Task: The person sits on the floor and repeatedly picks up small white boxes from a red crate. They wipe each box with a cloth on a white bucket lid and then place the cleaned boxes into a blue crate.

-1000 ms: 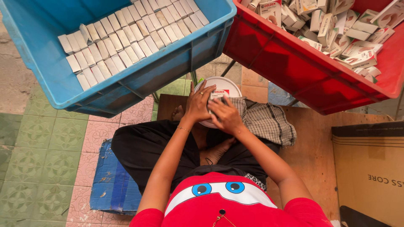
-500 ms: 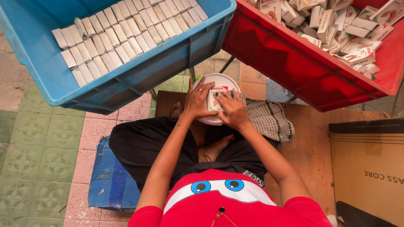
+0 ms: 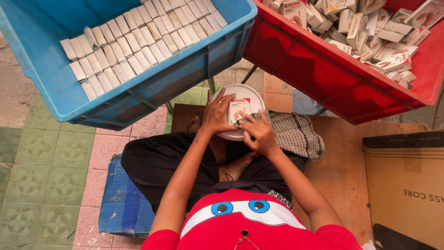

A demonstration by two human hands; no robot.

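Seated cross-legged on the floor, both forearms reaching forward and converging over the lap.

Left hand (image 3: 216,115): wrist straight, palm down, fingers spread flat across the left part of a small carton (image 3: 239,110) lying on a round white plate (image 3: 240,95). Ring on one finger, thin bracelet at the wrist. Grip: not closed, just pressing on top of the carton.

Right hand (image 3: 259,134): wrist bent inward, fingers curled, fingertips pinching at the carton's lower right edge. Grip narrow, on the carton; exact contact partly hidden by the knuckles.

Carton: white and red, flat on the plate, which sits above the knees, just in front of the bare feet (image 3: 233,169).

Checked cloth (image 3: 296,134) just right of the right hand, touching the plate's edge.

Blue crate (image 3: 152,88) upper left, tilted, white cartons packed in neat rows. Red crate (image 3: 323,74) upper right, tilted, loose cartons in a jumble. Brown cardboard box (image 3: 407,185) at right, on a wooden board (image 3: 342,171). Blue mat (image 3: 122,203) under the left leg, on tiled floor (image 3: 41,194).
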